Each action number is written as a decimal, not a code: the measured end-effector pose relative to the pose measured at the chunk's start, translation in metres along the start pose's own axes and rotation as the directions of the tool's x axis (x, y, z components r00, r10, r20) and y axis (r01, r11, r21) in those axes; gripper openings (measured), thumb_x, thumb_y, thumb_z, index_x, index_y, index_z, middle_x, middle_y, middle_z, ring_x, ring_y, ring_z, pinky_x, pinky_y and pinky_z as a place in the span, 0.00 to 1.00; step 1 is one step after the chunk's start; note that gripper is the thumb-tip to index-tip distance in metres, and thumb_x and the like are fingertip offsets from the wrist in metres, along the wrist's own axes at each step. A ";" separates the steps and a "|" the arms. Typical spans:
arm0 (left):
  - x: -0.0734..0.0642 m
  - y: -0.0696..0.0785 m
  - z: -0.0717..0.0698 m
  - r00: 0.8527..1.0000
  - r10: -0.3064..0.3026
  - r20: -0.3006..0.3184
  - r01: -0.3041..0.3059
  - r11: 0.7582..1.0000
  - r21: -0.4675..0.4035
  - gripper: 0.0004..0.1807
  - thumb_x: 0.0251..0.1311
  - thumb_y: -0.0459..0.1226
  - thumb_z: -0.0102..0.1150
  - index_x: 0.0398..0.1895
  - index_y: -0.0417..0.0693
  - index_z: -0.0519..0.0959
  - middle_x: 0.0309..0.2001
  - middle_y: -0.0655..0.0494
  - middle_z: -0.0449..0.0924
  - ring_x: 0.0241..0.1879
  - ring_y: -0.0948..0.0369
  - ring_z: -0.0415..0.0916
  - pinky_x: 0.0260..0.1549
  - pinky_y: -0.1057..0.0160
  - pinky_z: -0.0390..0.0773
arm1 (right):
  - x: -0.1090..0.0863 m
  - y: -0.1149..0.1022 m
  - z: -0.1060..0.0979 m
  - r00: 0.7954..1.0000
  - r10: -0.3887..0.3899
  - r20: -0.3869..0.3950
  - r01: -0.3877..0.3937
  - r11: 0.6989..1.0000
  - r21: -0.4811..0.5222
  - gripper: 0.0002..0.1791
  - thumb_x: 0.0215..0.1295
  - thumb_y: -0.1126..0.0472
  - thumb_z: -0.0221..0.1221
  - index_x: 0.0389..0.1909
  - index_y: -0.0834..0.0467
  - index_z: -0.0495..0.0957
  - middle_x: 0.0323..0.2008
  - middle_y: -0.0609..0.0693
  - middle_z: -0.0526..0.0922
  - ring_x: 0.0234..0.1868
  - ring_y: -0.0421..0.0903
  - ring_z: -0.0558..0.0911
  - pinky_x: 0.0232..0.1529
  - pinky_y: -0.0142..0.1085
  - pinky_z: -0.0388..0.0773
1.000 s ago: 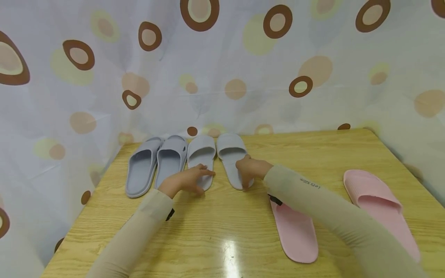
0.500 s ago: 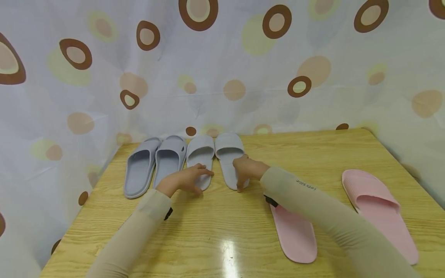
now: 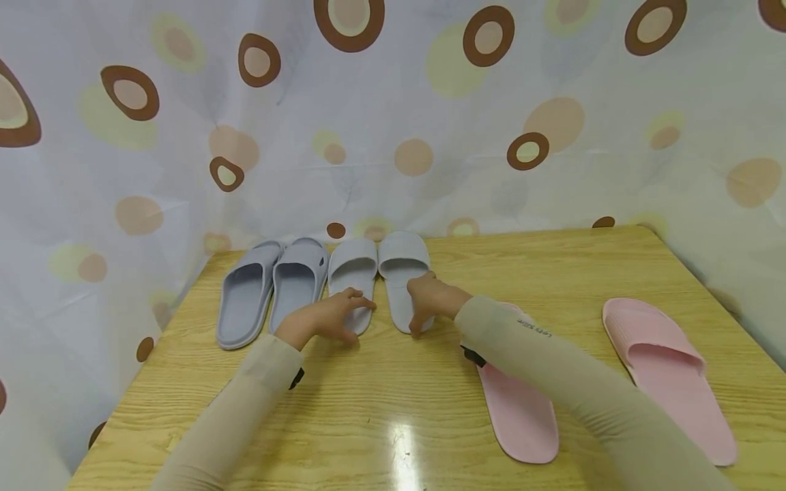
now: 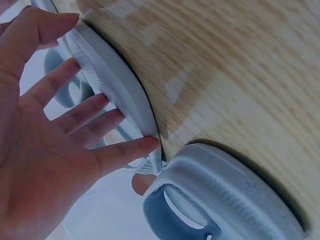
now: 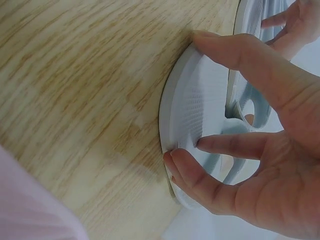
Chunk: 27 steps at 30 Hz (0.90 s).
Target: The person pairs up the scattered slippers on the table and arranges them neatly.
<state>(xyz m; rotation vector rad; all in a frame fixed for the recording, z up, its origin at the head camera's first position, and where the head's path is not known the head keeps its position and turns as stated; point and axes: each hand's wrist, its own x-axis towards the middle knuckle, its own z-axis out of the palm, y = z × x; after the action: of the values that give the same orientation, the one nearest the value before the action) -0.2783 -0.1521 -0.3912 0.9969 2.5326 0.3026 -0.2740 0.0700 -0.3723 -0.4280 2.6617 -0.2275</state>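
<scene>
Two pale grey slippers stand side by side at the back of the table, toes toward the wall. My right hand (image 3: 430, 299) grips the heel end of the right grey slipper (image 3: 402, 249). In the right wrist view its thumb lies at one edge of the sole (image 5: 175, 100), with bent fingers at the opposite edge and one fingertip on the insole. Over the heel of the left grey slipper (image 3: 354, 251) is my left hand (image 3: 325, 317). Its fingers are spread and mostly straight, fingertips at the insole and the sole's edge (image 4: 117, 70) in the left wrist view.
Left of them is a pair of darker blue-grey slippers (image 3: 243, 300) against the patterned curtain (image 3: 344, 123). Two pink slippers lie apart on the right: the nearer one (image 3: 522, 416) partly under my right forearm, the other (image 3: 669, 375) farther right on the wooden table (image 3: 344, 423).
My right hand has moved slightly left with the right grey slipper, whose heel has swung left, so it stands straighter beside its mate. The left hand has barely moved.
</scene>
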 end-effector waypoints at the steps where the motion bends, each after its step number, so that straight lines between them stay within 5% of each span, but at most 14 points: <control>1: -0.001 0.000 0.000 1.000 -0.004 0.000 0.004 1.000 0.000 0.36 0.52 0.35 0.67 0.67 0.47 0.68 0.69 0.35 0.55 0.66 0.40 0.59 0.60 0.46 0.65 | 0.001 0.000 0.000 1.000 0.001 0.001 -0.001 1.000 -0.004 0.40 0.40 0.53 0.77 0.51 0.68 0.70 0.53 0.71 0.68 0.50 0.58 0.75 0.52 0.47 0.76; 12: -0.004 0.008 0.000 0.995 -0.089 0.037 0.090 0.996 -0.011 0.38 0.54 0.34 0.64 0.70 0.48 0.64 0.72 0.36 0.50 0.69 0.41 0.55 0.62 0.46 0.63 | -0.006 -0.001 -0.005 0.996 -0.010 0.089 0.017 0.997 -0.079 0.39 0.50 0.52 0.72 0.59 0.69 0.69 0.62 0.73 0.63 0.58 0.59 0.73 0.58 0.49 0.72; 19: 0.003 0.051 -0.008 0.976 -0.207 0.068 0.193 0.965 0.175 0.35 0.58 0.36 0.64 0.70 0.47 0.64 0.72 0.39 0.54 0.71 0.45 0.53 0.64 0.42 0.59 | -0.031 0.027 -0.022 0.979 -0.165 0.123 0.168 0.986 -0.014 0.39 0.60 0.53 0.65 0.67 0.68 0.63 0.66 0.63 0.66 0.68 0.58 0.64 0.65 0.49 0.62; 23: 0.003 0.081 -0.009 0.988 -0.149 0.045 0.128 0.942 0.310 0.35 0.59 0.37 0.62 0.70 0.43 0.63 0.70 0.42 0.60 0.67 0.48 0.61 0.62 0.50 0.65 | -0.054 0.044 -0.026 0.969 -0.242 0.055 0.240 0.970 0.050 0.34 0.64 0.55 0.62 0.67 0.65 0.65 0.65 0.63 0.67 0.67 0.60 0.65 0.64 0.51 0.64; 27: 0.005 0.105 -0.003 1.000 -0.004 0.001 0.003 0.916 0.402 0.33 0.61 0.39 0.61 0.69 0.43 0.65 0.66 0.45 0.66 0.62 0.52 0.68 0.58 0.56 0.70 | -0.085 0.068 -0.025 0.939 -0.333 -0.084 0.339 0.938 0.074 0.28 0.66 0.57 0.59 0.64 0.65 0.69 0.61 0.64 0.71 0.63 0.61 0.69 0.60 0.54 0.67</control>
<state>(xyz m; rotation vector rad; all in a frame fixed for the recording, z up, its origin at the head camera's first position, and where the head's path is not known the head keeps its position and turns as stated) -0.2197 -0.0728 -0.3543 1.1337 2.6520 -0.2351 -0.2303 0.1639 -0.3318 -0.8620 2.6187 -0.4688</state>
